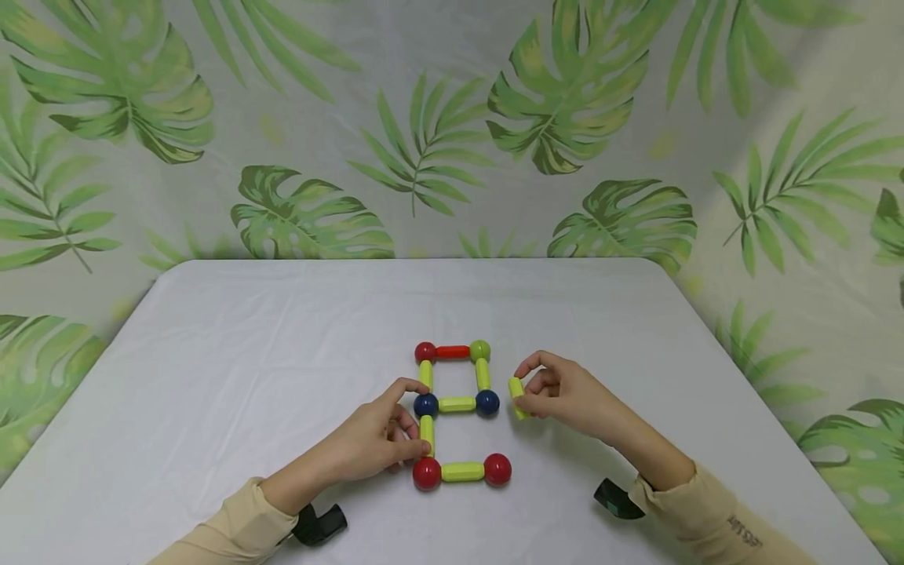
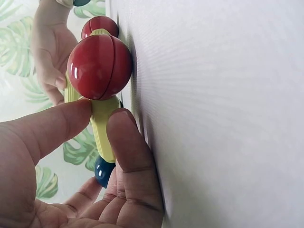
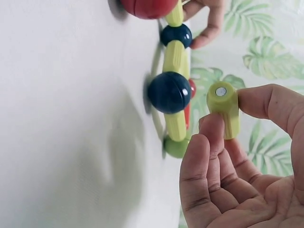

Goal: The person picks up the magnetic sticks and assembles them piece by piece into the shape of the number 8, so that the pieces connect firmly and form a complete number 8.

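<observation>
A flat frame of magnetic rods and balls lies on the table. Its upper part is a closed square: a red ball (image 1: 425,352), a red rod (image 1: 453,352), a green ball (image 1: 480,350), two blue balls and yellow-green rods. Below, the left side runs down to a red ball (image 1: 427,474), joined by a rod to another red ball (image 1: 497,469). My left hand (image 1: 370,435) pinches the lower left magnetic rod (image 2: 103,126), with a finger at the left blue ball (image 1: 426,405). Beside the right blue ball (image 3: 169,92), my right hand (image 1: 572,396) holds a loose yellow-green magnetic rod (image 3: 223,107), its metal-tipped end showing.
A white cloth covers the table (image 1: 282,329), and a leaf-patterned curtain (image 1: 438,141) hangs behind it. Black wrist devices show below both forearms, one at the left (image 1: 319,524) and one at the right (image 1: 618,499).
</observation>
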Demonstrator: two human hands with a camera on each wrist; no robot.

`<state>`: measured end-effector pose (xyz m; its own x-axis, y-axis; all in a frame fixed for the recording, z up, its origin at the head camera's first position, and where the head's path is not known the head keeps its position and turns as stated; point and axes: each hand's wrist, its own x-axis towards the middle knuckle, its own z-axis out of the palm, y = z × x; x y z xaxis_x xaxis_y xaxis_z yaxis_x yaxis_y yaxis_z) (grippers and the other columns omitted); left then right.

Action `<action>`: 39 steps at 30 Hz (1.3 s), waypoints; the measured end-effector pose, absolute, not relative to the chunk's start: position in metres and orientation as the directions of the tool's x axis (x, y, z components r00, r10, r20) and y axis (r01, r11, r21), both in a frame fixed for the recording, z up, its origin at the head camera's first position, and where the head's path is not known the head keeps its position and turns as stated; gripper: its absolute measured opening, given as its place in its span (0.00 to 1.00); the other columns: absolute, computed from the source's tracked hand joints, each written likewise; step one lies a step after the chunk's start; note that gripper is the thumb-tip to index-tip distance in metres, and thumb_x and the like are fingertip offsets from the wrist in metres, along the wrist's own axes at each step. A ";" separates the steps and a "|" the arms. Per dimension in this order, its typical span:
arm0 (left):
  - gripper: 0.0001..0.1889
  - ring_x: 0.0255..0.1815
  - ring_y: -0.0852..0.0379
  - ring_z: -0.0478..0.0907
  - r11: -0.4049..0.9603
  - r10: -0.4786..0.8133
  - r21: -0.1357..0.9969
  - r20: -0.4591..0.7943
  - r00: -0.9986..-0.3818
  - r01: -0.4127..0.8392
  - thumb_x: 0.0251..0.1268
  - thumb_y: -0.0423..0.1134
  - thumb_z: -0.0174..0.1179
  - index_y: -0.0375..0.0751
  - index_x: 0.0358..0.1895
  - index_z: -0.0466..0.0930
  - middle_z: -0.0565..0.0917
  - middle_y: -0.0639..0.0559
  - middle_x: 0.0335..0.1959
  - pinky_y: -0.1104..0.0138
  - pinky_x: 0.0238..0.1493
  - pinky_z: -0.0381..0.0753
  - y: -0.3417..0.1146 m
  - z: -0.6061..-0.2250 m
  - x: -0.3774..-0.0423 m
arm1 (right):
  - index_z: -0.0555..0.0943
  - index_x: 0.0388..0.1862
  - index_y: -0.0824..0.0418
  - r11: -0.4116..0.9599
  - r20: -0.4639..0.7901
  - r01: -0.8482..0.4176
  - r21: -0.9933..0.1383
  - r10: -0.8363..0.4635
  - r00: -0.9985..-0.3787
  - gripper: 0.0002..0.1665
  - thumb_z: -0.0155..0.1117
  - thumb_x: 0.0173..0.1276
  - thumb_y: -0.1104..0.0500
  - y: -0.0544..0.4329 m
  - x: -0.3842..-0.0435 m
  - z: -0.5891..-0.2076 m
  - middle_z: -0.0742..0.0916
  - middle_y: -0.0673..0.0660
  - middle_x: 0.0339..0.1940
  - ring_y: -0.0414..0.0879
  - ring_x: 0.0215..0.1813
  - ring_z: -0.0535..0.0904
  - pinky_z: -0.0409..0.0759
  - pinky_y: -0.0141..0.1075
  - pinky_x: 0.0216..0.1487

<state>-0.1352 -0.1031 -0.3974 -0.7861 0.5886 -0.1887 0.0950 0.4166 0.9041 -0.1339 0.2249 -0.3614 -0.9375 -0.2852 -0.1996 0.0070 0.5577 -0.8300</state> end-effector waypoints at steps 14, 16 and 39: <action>0.36 0.28 0.56 0.80 0.419 0.587 0.903 -0.193 -0.786 0.091 0.69 0.39 0.74 0.48 0.75 0.64 0.83 0.49 0.40 0.67 0.31 0.82 -0.101 -0.397 -0.135 | 0.76 0.58 0.64 0.521 -0.247 0.038 -0.852 -0.336 -0.909 0.23 0.75 0.71 0.57 0.219 -0.126 -0.373 0.88 0.53 0.34 0.50 0.34 0.83 0.79 0.34 0.34; 0.36 0.28 0.56 0.80 0.421 0.586 0.902 -0.193 -0.787 0.093 0.69 0.39 0.74 0.47 0.75 0.64 0.83 0.49 0.40 0.67 0.31 0.83 -0.101 -0.397 -0.135 | 0.76 0.58 0.65 0.515 -0.255 0.044 -0.856 -0.346 -0.903 0.23 0.74 0.71 0.57 0.218 -0.125 -0.374 0.88 0.53 0.34 0.50 0.34 0.83 0.80 0.34 0.34; 0.36 0.27 0.56 0.80 0.421 0.587 0.900 -0.176 -0.790 0.112 0.68 0.39 0.74 0.47 0.74 0.64 0.83 0.49 0.39 0.67 0.30 0.82 -0.102 -0.397 -0.134 | 0.74 0.55 0.64 0.485 -0.315 0.121 -0.866 -0.342 -0.885 0.25 0.77 0.68 0.58 0.206 -0.117 -0.382 0.85 0.52 0.30 0.44 0.32 0.80 0.83 0.35 0.34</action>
<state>-0.1345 -0.1017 -0.3968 -0.7899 0.5873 -0.1763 0.1122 0.4211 0.9001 -0.1167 0.2062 -0.3817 -0.8854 -0.3417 -0.3152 0.1212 0.4851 -0.8660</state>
